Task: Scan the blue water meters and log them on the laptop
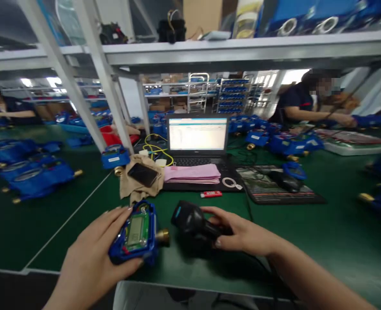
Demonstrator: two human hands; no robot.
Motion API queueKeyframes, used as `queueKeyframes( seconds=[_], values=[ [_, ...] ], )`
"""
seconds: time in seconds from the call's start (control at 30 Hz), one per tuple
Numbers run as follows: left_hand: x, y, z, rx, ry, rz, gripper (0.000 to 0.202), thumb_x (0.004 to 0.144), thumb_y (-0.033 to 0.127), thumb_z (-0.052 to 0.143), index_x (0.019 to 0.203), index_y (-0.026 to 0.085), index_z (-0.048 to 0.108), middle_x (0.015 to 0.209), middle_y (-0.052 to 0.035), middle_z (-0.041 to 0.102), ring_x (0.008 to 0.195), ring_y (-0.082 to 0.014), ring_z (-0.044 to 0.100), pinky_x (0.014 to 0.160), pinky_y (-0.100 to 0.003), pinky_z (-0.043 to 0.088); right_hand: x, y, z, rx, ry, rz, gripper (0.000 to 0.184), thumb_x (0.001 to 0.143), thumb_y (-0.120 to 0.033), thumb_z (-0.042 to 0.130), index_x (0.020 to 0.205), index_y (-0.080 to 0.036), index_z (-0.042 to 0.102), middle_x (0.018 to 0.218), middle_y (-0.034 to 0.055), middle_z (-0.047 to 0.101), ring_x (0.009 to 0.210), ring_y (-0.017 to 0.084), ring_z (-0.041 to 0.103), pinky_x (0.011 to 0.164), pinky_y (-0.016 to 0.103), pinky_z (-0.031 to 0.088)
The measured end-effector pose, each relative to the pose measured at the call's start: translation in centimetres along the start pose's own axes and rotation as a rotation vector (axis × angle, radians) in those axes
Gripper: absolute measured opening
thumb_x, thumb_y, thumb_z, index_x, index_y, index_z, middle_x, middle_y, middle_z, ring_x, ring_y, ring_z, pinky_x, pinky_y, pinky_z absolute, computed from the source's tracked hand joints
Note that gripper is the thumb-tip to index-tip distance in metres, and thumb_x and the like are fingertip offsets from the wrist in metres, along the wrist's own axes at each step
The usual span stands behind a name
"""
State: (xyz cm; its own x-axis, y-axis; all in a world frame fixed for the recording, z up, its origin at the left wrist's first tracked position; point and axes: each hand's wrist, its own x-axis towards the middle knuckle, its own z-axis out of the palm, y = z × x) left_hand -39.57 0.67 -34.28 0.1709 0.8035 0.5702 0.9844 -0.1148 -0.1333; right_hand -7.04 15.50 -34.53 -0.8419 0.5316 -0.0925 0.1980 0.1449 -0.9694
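Observation:
My left hand (pixel 95 252) is wrapped round a blue water meter (pixel 135 234) near the front edge of the green table. The meter's top shows a green circuit board with a small grey display, and a brass threaded end points right. Just right of it, my right hand (pixel 238 230) grips the handle of a black barcode scanner (pixel 192 219). The scanner's head is turned left, towards the meter, with a gap between them. Its cable trails down towards the table's front edge.
Behind stands a laptop (pixel 197 135) with pink papers (pixel 192 173) on it. A phone (pixel 142 174) rests on a beige cloth. A mouse (pixel 285 181) lies on a dark mat; a red stick-shaped item (pixel 211 194) is nearby. More blue meters (pixel 35 174) sit left; a shelf (pixel 210 51) crosses overhead.

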Motion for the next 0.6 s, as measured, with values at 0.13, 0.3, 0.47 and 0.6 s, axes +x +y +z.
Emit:
queueKeyframes(
  seconds=[0.13,0.3,0.47,0.6],
  values=[
    [1.2,0.9,-0.9,0.012,-0.031,0.024,0.071,0.087,0.068,0.042,0.143,0.025,0.032,0.137,-0.0053,0.047,0.121,-0.0300,0.050,0.096,-0.050,0.052,-1.1,0.0,0.8,0.108,-0.064,-0.048,0.027,0.070,-0.027,0.061,0.094,-0.015,0.053,0.080,0.0000,0.053,0.068,0.010,0.044,0.060,0.022,0.035],
    [1.0,0.9,-1.0,-0.002,-0.042,0.012,0.071,0.086,0.067,0.043,0.143,0.026,0.032,0.138,-0.0052,0.046,0.122,-0.0297,0.049,0.096,-0.053,0.053,-0.2,-0.5,2.0,0.169,-0.081,-0.061,0.021,0.066,-0.022,0.061,0.084,-0.015,0.052,0.074,-0.0022,0.050,0.062,0.007,0.037,0.056,0.020,0.031],
    [0.5,0.7,-0.6,-0.011,-0.038,-0.003,0.075,0.083,0.067,0.049,0.143,0.028,0.031,0.140,-0.0033,0.044,0.124,-0.0290,0.047,0.098,-0.052,0.053,0.7,-1.1,2.4,0.147,-0.087,-0.074,0.018,0.060,-0.018,0.056,0.077,-0.016,0.050,0.071,-0.0031,0.047,0.063,0.008,0.038,0.057,0.020,0.031],
    [0.7,0.9,-0.7,-0.003,-0.041,-0.019,0.081,0.076,0.062,0.060,0.143,0.026,0.033,0.140,-0.0040,0.044,0.123,-0.0301,0.048,0.098,-0.051,0.053,1.0,-0.8,2.0,0.038,-0.078,-0.063,0.020,0.066,-0.026,0.058,0.082,-0.016,0.052,0.075,-0.0011,0.050,0.066,0.011,0.042,0.059,0.022,0.036]
  ],
)
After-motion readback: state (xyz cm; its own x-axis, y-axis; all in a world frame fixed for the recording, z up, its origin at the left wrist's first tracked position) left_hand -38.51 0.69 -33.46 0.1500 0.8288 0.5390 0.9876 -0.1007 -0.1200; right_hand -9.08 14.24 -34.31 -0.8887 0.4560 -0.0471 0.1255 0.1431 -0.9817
